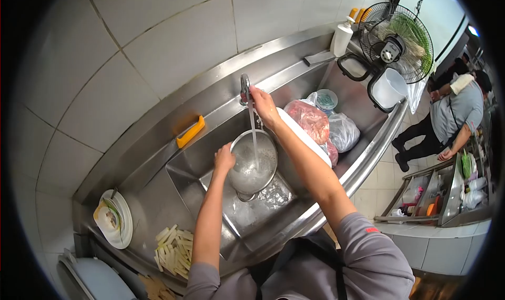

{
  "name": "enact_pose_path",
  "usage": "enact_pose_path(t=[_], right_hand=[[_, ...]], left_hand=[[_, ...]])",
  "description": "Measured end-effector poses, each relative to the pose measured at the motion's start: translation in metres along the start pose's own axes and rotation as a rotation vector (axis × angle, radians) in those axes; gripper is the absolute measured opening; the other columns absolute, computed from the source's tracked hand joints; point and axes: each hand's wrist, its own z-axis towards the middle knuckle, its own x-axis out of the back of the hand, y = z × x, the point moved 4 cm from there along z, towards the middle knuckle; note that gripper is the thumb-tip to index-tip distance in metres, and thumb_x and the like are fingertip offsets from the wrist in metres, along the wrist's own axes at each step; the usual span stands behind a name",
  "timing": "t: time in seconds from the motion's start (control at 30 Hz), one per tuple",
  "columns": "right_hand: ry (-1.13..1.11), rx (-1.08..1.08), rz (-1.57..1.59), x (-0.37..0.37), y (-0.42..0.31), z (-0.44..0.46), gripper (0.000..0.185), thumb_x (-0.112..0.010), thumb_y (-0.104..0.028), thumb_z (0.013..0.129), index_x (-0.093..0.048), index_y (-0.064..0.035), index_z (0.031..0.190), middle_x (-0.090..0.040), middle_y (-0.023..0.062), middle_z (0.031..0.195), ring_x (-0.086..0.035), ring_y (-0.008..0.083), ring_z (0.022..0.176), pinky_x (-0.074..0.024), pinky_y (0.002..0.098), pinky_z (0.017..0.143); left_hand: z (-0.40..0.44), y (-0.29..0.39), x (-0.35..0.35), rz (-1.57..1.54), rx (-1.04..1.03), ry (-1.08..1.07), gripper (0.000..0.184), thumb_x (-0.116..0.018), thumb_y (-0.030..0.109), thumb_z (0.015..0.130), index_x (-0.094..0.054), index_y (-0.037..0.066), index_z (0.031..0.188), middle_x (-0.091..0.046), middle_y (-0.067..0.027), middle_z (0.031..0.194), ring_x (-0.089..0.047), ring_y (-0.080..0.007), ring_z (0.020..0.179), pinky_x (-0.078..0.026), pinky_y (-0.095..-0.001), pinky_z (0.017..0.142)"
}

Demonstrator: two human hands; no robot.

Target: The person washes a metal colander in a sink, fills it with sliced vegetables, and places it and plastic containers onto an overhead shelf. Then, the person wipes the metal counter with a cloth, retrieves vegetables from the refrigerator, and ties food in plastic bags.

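Water runs from the faucet (245, 84) in a stream into a round metal pot (247, 166) in the sink basin (181, 168). My left hand (225, 158) is closed on the pot's left side, its fingers partly hidden. Raised at the faucet, my right hand (264, 106) has its fingers closed around the tap; the exact part gripped is partly hidden. The pot holds some cloudy water, and a loop handle shows at its near edge. Wet, foamy water lies on the basin floor beside it.
Bagged raw meat (310, 122) sits in the right basin beside a clear bag (343, 133). A yellow-handled tool (190, 131) lies on the ledge. Cut pale sticks (174, 250) and stacked plates (125, 224) are at left. A fan (392, 50) stands back right; another person (456, 110) stands beyond.
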Motion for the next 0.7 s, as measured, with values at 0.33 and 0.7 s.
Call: enact_pose_path(t=[0.33,0.7], right_hand=[[-0.386,-0.307,-0.4,0.029,0.029,-0.039,0.042,-0.04,-0.037,0.089,-0.059,0.0004,0.095,-0.059,0.0047,0.085,-0.052,0.0125,0.081,-0.0406,0.027,0.074],[-0.068,-0.622,0.779,-0.014,0.061,-0.033,0.021,-0.038,-0.013,0.089,-0.048,0.0044,0.098,-0.055,0.0112,0.079,-0.056,0.0174,0.067,-0.051,0.0242,0.063]], left_hand=[[0.008,0.072,0.023,-0.085,-0.255,0.015,0.038,-0.045,0.003,0.075,-0.063,0.026,0.099,-0.061,-0.0114,0.093,-0.056,-0.0308,0.09,-0.043,-0.0394,0.079],[0.057,0.065,-0.007,0.084,-0.428,0.085,0.012,-0.053,0.008,0.069,-0.057,0.003,0.078,-0.06,-0.0181,0.082,-0.056,-0.035,0.081,-0.045,-0.0427,0.073]])
